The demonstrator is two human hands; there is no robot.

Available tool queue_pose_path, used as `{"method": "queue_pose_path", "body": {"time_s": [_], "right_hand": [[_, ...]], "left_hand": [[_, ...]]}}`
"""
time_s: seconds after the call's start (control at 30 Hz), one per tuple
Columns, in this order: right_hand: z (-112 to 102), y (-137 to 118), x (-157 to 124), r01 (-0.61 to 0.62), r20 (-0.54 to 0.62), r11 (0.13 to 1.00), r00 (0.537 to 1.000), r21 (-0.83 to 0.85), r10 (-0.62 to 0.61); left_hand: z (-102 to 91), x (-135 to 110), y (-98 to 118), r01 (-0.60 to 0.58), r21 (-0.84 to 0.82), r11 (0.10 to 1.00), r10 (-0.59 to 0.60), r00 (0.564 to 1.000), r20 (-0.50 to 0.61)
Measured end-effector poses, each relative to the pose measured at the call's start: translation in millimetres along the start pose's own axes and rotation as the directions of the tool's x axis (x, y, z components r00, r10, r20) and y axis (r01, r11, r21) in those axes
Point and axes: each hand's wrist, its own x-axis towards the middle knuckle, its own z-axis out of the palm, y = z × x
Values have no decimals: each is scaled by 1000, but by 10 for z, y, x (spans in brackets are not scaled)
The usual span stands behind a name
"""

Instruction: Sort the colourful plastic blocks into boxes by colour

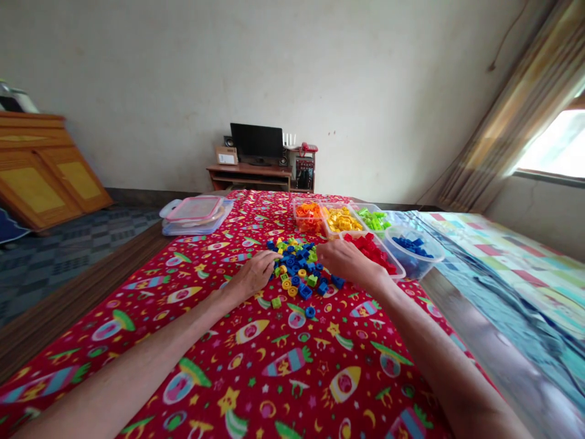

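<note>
A pile of small blue, yellow and green toy blocks (pixel 299 268) lies on a red patterned cloth (pixel 283 366). My left hand (pixel 253 274) rests at the pile's left edge with its fingers curled onto the blocks. At the right edge of the pile my right hand (pixel 347 261) lies knuckles up, its fingers bent down among the pieces. What either hand grips is hidden. Just beyond my right hand stand containers of red blocks (pixel 375 251), blue blocks (pixel 414 247), orange blocks (pixel 308 216), yellow blocks (pixel 342 219) and green blocks (pixel 373 218).
Stacked clear lids (pixel 194 213) lie at the cloth's far left. A striped mat (pixel 516 268) runs along the right, beside a curtain (pixel 512 122) and window. Against the back wall stands a low desk with a monitor (pixel 256 143); a wooden cabinet (pixel 46 171) stands far left.
</note>
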Motion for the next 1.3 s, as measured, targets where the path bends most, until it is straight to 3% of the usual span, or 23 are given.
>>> {"method": "queue_pose_path", "body": {"time_s": [0.13,0.23,0.33,0.5,0.67,0.77,0.9,1.1,1.17,1.23,1.3], "right_hand": [[56,-93,-46,-25,196,997,980,-73,39],[146,-85,-47,-44,240,997,969,-71,60],[282,0,-33,17,149,1000,989,-13,-15],[438,161,52,63,-162,993,986,101,-46],[246,312,120,71,-366,971,931,229,18],[77,534,71,-53,-460,970,873,236,160],[4,966,-65,-335,-547,915,734,223,402],[41,1477,-345,-632,-505,733,560,253,657],[12,1533,-405,-672,-474,689,530,272,703],[-38,1503,-405,-663,-470,690,529,290,706],[-91,1361,-338,-592,-451,746,600,304,660]], "left_hand": [[5,-2,6,4,15,1000,-4,1000,-12],[15,-3,-2,0,21,1000,0,1000,-17],[24,-2,-17,-7,29,1000,7,1000,-16],[29,-14,-31,-23,7,1000,23,999,-28],[41,-26,-42,-13,-15,1000,12,1000,-29],[36,-17,-33,1,-3,1000,-1,1000,-16],[15,-5,-8,7,4,1000,-7,1000,-6],[18,-8,-16,-5,13,1000,5,1000,-9],[21,-9,-19,-7,13,1000,7,1000,-8],[19,-11,-15,-6,12,1000,6,1000,-10],[14,-12,-8,-4,12,1000,4,1000,-9]]}}
